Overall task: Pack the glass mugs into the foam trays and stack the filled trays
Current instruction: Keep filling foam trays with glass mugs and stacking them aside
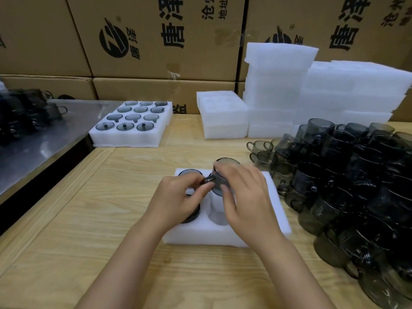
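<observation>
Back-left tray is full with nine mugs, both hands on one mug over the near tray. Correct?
Not nine: the head view shows twelve mugs in the back-left tray, four rows of three. The rest stands: the left hand and right hand both hold one mug over the near tray.

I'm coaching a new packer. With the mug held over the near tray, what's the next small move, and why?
Probably lower the mug straight into the empty pocket beneath it. The left hand pinches its handle, the right hand grips its body, and it hangs above the foam tray, not yet seated.
</observation>
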`<state>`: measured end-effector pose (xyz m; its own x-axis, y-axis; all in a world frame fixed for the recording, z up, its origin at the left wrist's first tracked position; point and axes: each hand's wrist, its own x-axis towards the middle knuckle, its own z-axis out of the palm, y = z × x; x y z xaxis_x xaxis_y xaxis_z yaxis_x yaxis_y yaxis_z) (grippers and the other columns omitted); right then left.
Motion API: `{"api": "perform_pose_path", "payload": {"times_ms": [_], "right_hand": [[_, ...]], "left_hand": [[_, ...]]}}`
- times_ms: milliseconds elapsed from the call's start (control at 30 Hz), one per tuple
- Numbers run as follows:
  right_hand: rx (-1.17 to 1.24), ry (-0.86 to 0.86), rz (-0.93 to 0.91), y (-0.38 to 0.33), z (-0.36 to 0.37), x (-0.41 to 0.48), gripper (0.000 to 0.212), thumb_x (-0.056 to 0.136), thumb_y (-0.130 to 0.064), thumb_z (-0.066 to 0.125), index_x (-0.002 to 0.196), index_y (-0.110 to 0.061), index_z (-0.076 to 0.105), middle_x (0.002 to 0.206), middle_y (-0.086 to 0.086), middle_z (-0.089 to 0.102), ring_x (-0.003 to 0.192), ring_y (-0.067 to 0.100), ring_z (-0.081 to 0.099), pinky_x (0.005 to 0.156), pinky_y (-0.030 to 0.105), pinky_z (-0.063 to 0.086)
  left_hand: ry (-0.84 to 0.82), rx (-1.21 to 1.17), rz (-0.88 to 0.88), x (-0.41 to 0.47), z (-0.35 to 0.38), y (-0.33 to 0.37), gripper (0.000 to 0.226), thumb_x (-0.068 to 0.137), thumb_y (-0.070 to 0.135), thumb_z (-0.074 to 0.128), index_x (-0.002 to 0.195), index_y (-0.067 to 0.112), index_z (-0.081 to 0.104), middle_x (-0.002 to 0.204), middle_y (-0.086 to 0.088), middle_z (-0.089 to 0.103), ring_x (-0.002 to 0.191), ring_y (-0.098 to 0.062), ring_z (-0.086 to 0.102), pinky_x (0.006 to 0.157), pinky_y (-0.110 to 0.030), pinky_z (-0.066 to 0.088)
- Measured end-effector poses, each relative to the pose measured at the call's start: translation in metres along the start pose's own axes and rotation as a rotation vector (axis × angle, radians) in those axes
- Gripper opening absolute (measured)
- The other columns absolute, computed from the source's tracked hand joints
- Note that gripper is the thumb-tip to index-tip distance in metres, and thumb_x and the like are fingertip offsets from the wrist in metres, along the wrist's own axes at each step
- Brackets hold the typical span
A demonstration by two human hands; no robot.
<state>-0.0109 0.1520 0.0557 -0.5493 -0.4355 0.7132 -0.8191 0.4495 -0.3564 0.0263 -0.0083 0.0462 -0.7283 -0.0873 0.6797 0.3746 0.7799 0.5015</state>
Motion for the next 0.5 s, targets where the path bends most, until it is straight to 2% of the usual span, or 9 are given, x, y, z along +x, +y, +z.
{"api": "perform_pose_path", "payload": {"times_ms": [67, 133, 200, 233, 300, 367, 500], "right_hand": [[0.122, -0.001, 0.068, 0.003, -0.004, -0.001, 0.054, 0.084, -0.017, 0.056, 0.136, -0.026, 0.043, 0.135, -0.002, 0.048, 0.125, 0.016, 0.04, 0.107, 0.039, 0.033], [0.334, -0.064, 0.189, 0.006, -0.011, -0.003, 0.066, 0.082, -0.026, 0.06, 0.138, -0.041, 0.028, 0.145, -0.013, 0.035, 0.134, 0.005, 0.028, 0.111, 0.031, 0.028], [0.615, -0.153, 0.308, 0.01, -0.015, -0.006, 0.07, 0.081, -0.025, 0.061, 0.138, -0.046, 0.025, 0.143, -0.024, 0.033, 0.134, 0.0, 0.032, 0.11, 0.03, 0.033], [0.7, -0.187, 0.331, 0.011, -0.016, -0.007, 0.07, 0.08, -0.022, 0.061, 0.138, -0.045, 0.027, 0.14, -0.024, 0.038, 0.132, 0.001, 0.037, 0.108, 0.03, 0.037], [0.725, -0.215, 0.336, 0.011, -0.018, -0.009, 0.068, 0.079, -0.018, 0.061, 0.136, -0.042, 0.033, 0.132, -0.017, 0.047, 0.126, 0.005, 0.044, 0.104, 0.032, 0.042], [0.692, -0.214, 0.333, 0.011, -0.019, -0.009, 0.069, 0.077, -0.015, 0.066, 0.133, -0.044, 0.038, 0.124, -0.018, 0.052, 0.12, 0.006, 0.049, 0.102, 0.029, 0.043], [0.669, -0.257, 0.327, 0.011, -0.024, -0.009, 0.066, 0.073, -0.02, 0.068, 0.129, -0.043, 0.042, 0.117, -0.024, 0.055, 0.115, 0.003, 0.051, 0.092, 0.019, 0.043]], "left_hand": [[0.002, -0.063, -0.035, 0.0, -0.001, -0.002, 0.022, 0.082, 0.023, 0.065, 0.077, 0.003, 0.071, 0.068, 0.005, 0.07, 0.066, 0.001, 0.063, 0.064, -0.016, 0.048], [0.004, -0.15, -0.067, 0.001, -0.001, -0.003, 0.018, 0.083, 0.02, 0.065, 0.078, 0.004, 0.072, 0.07, 0.013, 0.069, 0.068, 0.001, 0.066, 0.068, -0.021, 0.051], [-0.013, -0.221, -0.121, 0.001, -0.002, -0.003, 0.013, 0.083, 0.019, 0.064, 0.078, 0.01, 0.072, 0.07, 0.013, 0.07, 0.07, -0.004, 0.067, 0.071, -0.024, 0.052], [-0.025, -0.252, -0.145, 0.001, -0.002, -0.003, 0.011, 0.083, 0.019, 0.063, 0.078, 0.014, 0.072, 0.071, 0.013, 0.071, 0.07, -0.006, 0.068, 0.072, -0.022, 0.052], [-0.047, -0.299, -0.181, 0.001, -0.003, -0.004, 0.011, 0.084, 0.019, 0.061, 0.078, 0.021, 0.07, 0.073, 0.012, 0.072, 0.071, -0.009, 0.069, 0.071, -0.018, 0.051], [-0.057, -0.33, -0.206, 0.001, -0.004, -0.004, 0.012, 0.084, 0.019, 0.059, 0.08, 0.024, 0.069, 0.074, 0.012, 0.072, 0.07, -0.008, 0.068, 0.07, -0.017, 0.05], [-0.068, -0.341, -0.229, 0.002, -0.004, -0.005, 0.012, 0.085, 0.028, 0.058, 0.084, 0.024, 0.069, 0.084, 0.006, 0.073, 0.076, -0.014, 0.069, 0.076, -0.032, 0.053]]}}
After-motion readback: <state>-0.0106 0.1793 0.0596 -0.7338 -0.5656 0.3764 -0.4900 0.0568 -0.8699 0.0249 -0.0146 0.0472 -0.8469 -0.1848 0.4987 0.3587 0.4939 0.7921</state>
